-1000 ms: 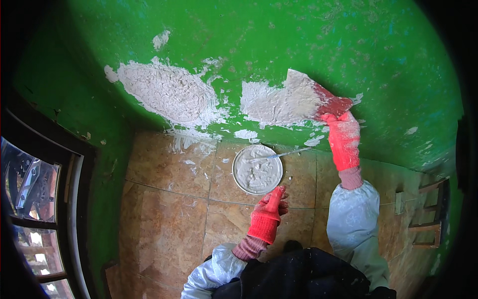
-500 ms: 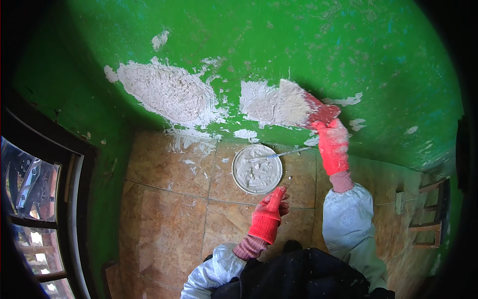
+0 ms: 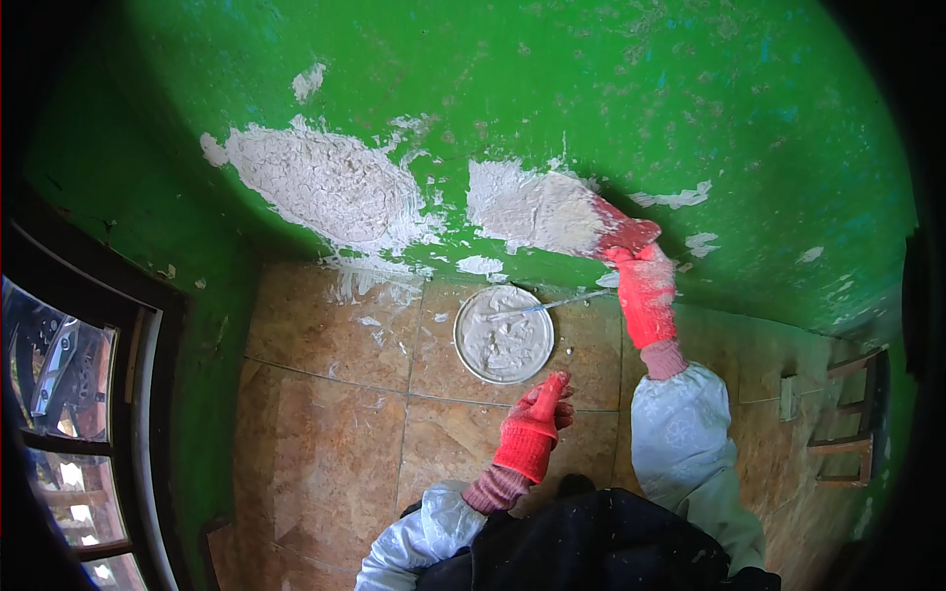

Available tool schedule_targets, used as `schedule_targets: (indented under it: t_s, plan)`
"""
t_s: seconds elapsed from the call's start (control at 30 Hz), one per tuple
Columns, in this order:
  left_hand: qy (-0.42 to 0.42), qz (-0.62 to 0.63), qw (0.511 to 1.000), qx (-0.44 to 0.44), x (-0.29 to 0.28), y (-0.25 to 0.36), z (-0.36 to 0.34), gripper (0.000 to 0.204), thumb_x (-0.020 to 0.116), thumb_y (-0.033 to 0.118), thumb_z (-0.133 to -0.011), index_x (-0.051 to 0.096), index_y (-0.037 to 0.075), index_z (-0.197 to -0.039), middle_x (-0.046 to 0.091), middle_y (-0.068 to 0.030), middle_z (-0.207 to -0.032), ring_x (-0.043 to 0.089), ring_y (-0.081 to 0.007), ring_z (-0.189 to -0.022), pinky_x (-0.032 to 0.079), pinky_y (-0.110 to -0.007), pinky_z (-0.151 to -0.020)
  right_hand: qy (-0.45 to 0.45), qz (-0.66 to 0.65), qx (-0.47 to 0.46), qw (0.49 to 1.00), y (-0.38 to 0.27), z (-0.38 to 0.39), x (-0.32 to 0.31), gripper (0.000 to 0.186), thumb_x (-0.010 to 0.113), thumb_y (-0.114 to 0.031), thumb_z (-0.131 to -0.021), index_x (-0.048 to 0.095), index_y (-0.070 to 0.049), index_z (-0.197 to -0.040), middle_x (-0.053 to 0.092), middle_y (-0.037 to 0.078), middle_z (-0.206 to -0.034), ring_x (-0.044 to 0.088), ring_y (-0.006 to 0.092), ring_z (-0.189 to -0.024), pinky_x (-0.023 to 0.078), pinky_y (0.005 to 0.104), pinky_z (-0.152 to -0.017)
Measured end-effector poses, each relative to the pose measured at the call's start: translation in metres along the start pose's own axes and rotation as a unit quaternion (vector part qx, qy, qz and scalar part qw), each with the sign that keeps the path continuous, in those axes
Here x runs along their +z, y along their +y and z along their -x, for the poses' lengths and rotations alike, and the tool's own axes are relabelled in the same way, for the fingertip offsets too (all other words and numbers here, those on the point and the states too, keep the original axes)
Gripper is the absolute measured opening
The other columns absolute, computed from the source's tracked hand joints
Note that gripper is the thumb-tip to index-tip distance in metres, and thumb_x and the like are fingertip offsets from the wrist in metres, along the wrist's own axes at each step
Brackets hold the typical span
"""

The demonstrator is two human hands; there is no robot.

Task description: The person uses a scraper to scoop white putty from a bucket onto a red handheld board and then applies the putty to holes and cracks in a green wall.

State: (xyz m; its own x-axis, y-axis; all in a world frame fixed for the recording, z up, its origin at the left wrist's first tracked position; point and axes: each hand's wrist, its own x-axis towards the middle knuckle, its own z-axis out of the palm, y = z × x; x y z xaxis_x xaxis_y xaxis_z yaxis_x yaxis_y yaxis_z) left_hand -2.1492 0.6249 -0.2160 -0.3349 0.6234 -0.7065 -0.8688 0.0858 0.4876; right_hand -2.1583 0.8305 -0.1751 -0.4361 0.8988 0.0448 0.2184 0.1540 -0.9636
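My right hand (image 3: 647, 293), in a red glove smeared with white, grips a putty scraper (image 3: 628, 234) with a red body. Filler coats its blade, which lies against the white patch (image 3: 507, 202) low on the green wall (image 3: 552, 89); where blade ends and patch begins is hard to make out. In a red glove too, my left hand (image 3: 537, 414) hangs loosely curled and empty, its fingers slightly apart. Just beyond its fingertips stands a round tub (image 3: 459, 347) of whitish filler on the floor. A thin, pale-blue stick (image 3: 552, 304) rests across the tub and sticks out to the right.
A larger rough filler patch (image 3: 325, 187) covers the wall to the left. White splatter (image 3: 374, 288) marks the tiled floor (image 3: 325, 433) below it. A dark-framed window (image 3: 126, 394) is at the left, and a wooden frame-like piece (image 3: 847, 448) stands at the right.
My right hand and the scraper have shifted slightly left and down along the wall, and the blade now lies flatter over the patch. My left hand has hardly moved.
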Motion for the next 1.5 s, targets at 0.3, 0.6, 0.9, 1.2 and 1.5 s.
schedule_targets:
  t_s: [0.3,0.6,0.9,1.2,1.5]
  plan:
    - [0.015,0.001,1.0,0.005,-0.003,0.001,-0.002,0.036,0.059,0.039,-0.08,0.062,0.007,-0.096,0.059,-0.0018,-0.08,0.051,-0.0105,-0.061,0.044,-0.025,-0.062,0.015,-0.081,-0.032,0.996,0.005,-0.006,-0.02,0.02,0.058,-0.005,-0.079,0.061,-0.007,-0.098,0.064,-0.001,-0.089,0.055,0.0084,-0.076,0.043,0.0238,-0.07]
    - [0.0,0.017,0.999,0.032,-0.002,0.0,0.003,0.036,0.058,0.039,-0.081,0.061,0.007,-0.098,0.059,-0.0013,-0.08,0.05,-0.01,-0.06,0.043,-0.024,-0.061,-0.086,0.178,-0.095,0.976,0.007,0.022,-0.001,0.022,0.059,-0.022,-0.081,0.06,-0.007,-0.096,0.063,0.013,-0.084,0.061,0.0225,-0.072,0.045,0.0313,-0.064]
    - [0.005,-0.011,0.999,0.04,-0.013,-0.007,-0.002,0.048,0.057,0.049,-0.077,0.061,0.006,-0.098,0.059,-0.0055,-0.078,0.054,-0.015,-0.065,0.044,-0.027,-0.064,-0.121,0.386,-0.099,0.909,0.012,0.004,0.03,0.03,0.057,-0.037,-0.079,0.057,-0.007,-0.082,0.06,0.017,-0.078,0.057,0.0364,-0.073,0.044,0.0439,-0.062]
    - [0.011,-0.016,0.999,0.027,-0.012,-0.01,-0.002,0.051,0.058,0.052,-0.075,0.062,0.006,-0.095,0.056,-0.0044,-0.071,0.054,-0.0148,-0.065,0.043,-0.026,-0.064,0.006,0.277,-0.068,0.958,-0.023,-0.01,-0.005,0.019,0.06,-0.017,-0.078,0.061,-0.007,-0.094,0.065,0.007,-0.079,0.059,0.0136,-0.068,0.045,0.0281,-0.062]
    - [0.007,0.025,1.0,0.003,-0.013,-0.003,0.003,0.037,0.058,0.037,-0.082,0.06,0.005,-0.1,0.058,-0.0016,-0.082,0.049,-0.0092,-0.06,0.042,-0.023,-0.061,-0.051,0.222,-0.087,0.97,-0.023,0.021,0.003,0.022,0.059,-0.028,-0.079,0.059,-0.006,-0.083,0.062,0.014,-0.076,0.058,0.031,-0.068,0.044,0.0361,-0.059]
